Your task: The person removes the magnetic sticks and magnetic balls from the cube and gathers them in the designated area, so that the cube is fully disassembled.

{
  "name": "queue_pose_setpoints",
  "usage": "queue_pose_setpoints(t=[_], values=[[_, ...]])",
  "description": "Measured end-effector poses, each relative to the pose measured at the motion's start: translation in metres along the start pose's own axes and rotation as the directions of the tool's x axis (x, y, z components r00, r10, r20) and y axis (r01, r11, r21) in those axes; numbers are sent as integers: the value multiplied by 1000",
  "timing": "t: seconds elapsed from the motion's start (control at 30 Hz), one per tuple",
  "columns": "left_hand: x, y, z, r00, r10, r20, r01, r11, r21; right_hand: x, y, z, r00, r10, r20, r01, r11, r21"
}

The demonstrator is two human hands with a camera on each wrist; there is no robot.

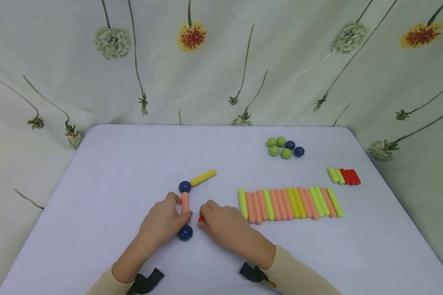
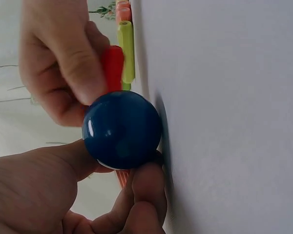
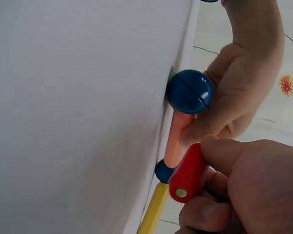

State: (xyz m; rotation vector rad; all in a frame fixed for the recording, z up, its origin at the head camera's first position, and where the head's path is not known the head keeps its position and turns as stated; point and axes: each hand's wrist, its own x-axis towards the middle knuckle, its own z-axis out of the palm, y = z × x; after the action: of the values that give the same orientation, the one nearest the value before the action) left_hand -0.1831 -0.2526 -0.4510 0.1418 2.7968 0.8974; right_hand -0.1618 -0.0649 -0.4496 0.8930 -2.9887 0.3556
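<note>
My left hand point(image 1: 160, 225) grips a salmon stick point(image 1: 185, 201), fingers on one side and thumb near its close end. A dark blue ball point(image 1: 185, 187) sits at the stick's far end, and another blue ball point(image 1: 185, 233) at its near end by my thumb. From the far ball a yellow stick point(image 1: 203, 178) points out to the right. Just right of the salmon stick, my right hand point(image 1: 227, 227) pinches a short red stick point(image 3: 188, 175), whose end shows a small pale disc. In the left wrist view the red stick point(image 2: 113, 68) overlaps the near ball's edge.
To the right lies a row of salmon, yellow and lime sticks point(image 1: 284, 204). Shorter lime and red sticks point(image 1: 348, 177) lie beyond it. Several green and blue balls point(image 1: 274, 150) are grouped at the back of the white table point(image 1: 114, 164). Dark straps point(image 1: 252, 273) hang by both wrists.
</note>
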Motion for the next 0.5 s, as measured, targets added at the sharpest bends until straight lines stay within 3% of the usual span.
queue_pose_setpoints(t=[0.13,0.27,0.4,0.5], values=[[1,0,0,1000,-4,-2,4,1000,11,-13,14,-17,996,65,-63,-54,984,168],[2,0,0,1000,-12,8,12,1000,22,-29,40,-40,982,146,-123,-95,932,350],[1,0,-1,1000,-22,18,22,1000,20,-46,77,-57,951,275,-141,-185,871,454],[1,1,-2,1000,-19,21,18,1000,18,-62,111,-68,913,389,-124,-292,835,467]])
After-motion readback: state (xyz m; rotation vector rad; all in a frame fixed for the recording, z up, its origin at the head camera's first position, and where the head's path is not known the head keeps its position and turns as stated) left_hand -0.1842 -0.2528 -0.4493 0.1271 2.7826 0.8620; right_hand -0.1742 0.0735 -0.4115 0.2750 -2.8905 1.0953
